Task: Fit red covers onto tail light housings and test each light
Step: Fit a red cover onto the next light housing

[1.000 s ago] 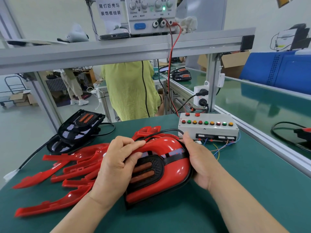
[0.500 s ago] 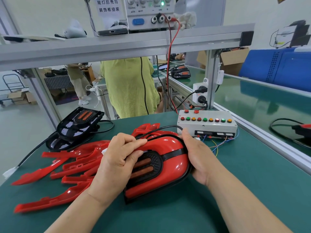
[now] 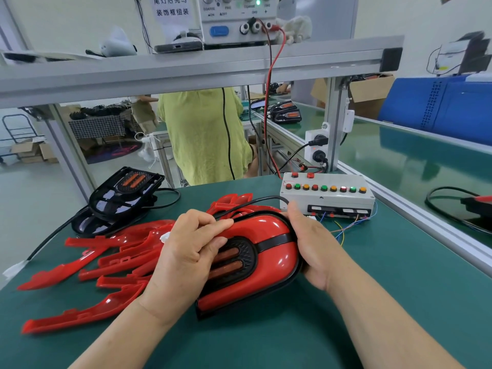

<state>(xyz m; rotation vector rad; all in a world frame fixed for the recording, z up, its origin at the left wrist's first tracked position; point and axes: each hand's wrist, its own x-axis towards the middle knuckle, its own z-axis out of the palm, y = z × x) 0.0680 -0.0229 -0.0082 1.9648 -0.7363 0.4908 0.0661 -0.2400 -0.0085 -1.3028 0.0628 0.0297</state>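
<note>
A tail light (image 3: 269,265) with a red cover on its black housing lies on the green mat in front of me. My left hand (image 3: 186,251) lies over its left side, fingers curled on the cover's top edge. From the right, my right hand (image 3: 311,246) grips its rim, fingers wrapped under. A black cable (image 3: 250,202) runs from the light's far end toward the grey test box (image 3: 327,198) with its row of coloured buttons. Loose red covers (image 3: 106,259) are piled at my left. Two bare black housings (image 3: 122,195) are stacked behind them.
A power supply (image 3: 234,20) stands on the aluminium shelf above, its red lead dropping to the test box. A person in a yellow-green top (image 3: 202,134) stands beyond the bench. An aluminium rail (image 3: 426,230) borders the mat on the right, with a socket strip (image 3: 316,145) on the post.
Both hands keep their hold on the tail light, which has barely shifted. The camera has tipped slightly, moving the scene upward in view.
</note>
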